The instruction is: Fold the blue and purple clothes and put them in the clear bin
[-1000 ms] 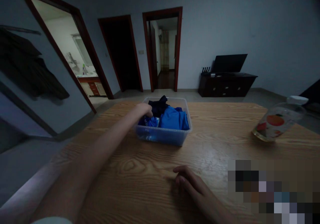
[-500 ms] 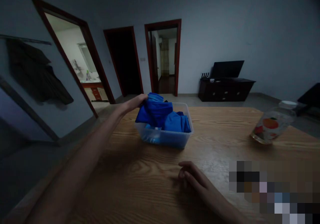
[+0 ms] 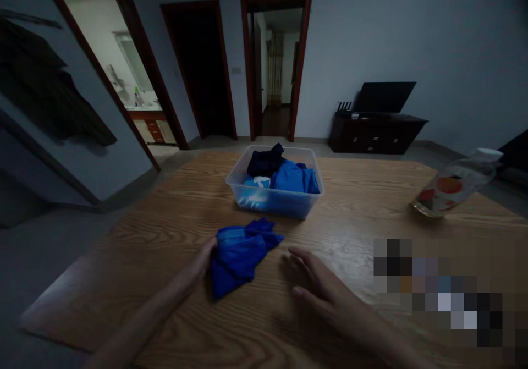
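Observation:
A crumpled blue cloth (image 3: 241, 256) is on or just above the wooden table (image 3: 173, 187), in front of a clear plastic bin. My left hand (image 3: 206, 253) grips the cloth at its left edge, with the fingers partly hidden behind it. To the right of the cloth, my right hand (image 3: 317, 284) is held with fingers apart and nothing in it. The clear bin (image 3: 272, 201) contains a lighter blue folded cloth (image 3: 291, 176), a dark navy cloth (image 3: 264, 163) and a blue item with a white print (image 3: 256, 183).
A large clear bottle (image 3: 454, 185) with a fruit label and white cap appears tilted at the table's right. A pixelated patch covers the lower right. Beyond the table are a dark cabinet (image 3: 375, 132) with a screen (image 3: 385, 97), doorways and hanging clothes (image 3: 45, 83).
My left hand has brought the blue cloth out of the bin toward me, uncovering the navy cloth. The fingers of my right hand have spread. The view has tilted down.

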`<state>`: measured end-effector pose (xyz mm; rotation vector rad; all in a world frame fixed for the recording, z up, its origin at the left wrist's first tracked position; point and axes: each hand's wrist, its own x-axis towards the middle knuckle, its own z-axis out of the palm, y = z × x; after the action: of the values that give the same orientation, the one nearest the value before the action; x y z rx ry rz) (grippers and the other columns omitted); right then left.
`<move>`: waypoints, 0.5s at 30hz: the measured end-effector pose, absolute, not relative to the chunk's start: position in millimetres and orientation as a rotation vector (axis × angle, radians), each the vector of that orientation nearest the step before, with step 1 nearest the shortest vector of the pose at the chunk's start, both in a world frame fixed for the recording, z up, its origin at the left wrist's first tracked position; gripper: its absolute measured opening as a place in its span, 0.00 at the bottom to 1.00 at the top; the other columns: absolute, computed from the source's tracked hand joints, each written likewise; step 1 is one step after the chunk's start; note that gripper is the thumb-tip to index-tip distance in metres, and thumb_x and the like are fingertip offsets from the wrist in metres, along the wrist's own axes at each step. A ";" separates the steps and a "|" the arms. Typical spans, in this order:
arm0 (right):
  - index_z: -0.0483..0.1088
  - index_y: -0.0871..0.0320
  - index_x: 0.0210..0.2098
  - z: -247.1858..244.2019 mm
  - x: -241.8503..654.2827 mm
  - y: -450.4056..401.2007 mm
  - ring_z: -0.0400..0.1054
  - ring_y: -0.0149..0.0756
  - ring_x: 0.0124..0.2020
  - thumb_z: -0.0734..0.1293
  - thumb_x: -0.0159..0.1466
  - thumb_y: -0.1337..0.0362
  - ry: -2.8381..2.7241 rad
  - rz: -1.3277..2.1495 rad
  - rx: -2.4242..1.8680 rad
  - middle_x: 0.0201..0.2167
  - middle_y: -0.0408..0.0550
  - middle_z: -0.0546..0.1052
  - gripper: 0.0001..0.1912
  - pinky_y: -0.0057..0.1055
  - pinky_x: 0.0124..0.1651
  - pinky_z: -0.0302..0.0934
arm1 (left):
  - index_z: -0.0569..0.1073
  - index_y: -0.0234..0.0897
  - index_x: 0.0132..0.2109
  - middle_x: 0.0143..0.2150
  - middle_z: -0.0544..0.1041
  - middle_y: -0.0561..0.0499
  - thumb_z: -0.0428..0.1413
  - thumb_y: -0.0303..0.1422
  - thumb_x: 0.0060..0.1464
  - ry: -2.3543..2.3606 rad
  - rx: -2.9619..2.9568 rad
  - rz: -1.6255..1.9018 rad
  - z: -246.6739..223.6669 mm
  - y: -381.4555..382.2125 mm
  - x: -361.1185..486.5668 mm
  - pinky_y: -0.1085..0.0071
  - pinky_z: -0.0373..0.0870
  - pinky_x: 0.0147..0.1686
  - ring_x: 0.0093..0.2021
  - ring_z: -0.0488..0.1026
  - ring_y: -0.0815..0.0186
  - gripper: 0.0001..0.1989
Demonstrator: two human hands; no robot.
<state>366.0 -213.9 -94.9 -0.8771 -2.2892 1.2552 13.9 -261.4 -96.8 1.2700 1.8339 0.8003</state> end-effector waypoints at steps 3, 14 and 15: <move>0.61 0.52 0.75 -103.8 354.7 -202.3 0.62 0.53 0.73 0.65 0.77 0.56 -2.405 0.990 -0.829 0.74 0.60 0.66 0.30 0.54 0.76 0.57 | 0.76 0.46 0.57 0.61 0.81 0.46 0.44 0.49 0.62 1.937 1.311 0.883 -100.1 -275.8 -17.4 0.57 0.72 0.66 0.66 0.75 0.52 0.25; 0.59 0.61 0.75 -108.6 253.1 -108.6 0.57 0.58 0.76 0.70 0.64 0.72 -2.625 0.627 -0.336 0.74 0.67 0.65 0.40 0.60 0.76 0.55 | 0.69 0.37 0.70 0.66 0.77 0.37 0.64 0.41 0.64 2.225 2.080 0.518 -75.3 -277.8 46.4 0.43 0.65 0.68 0.66 0.73 0.43 0.32; 0.64 0.62 0.71 -105.8 248.9 -105.2 0.64 0.57 0.71 0.70 0.64 0.72 -2.638 0.636 -0.336 0.69 0.66 0.71 0.36 0.59 0.73 0.60 | 0.71 0.37 0.68 0.65 0.78 0.38 0.62 0.37 0.66 2.169 2.120 0.504 -76.2 -278.0 47.8 0.44 0.66 0.67 0.65 0.74 0.44 0.27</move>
<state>248.9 -105.2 -105.8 -0.3362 -2.6375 0.6365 47.8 -278.0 -76.2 2.1202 2.1694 0.5043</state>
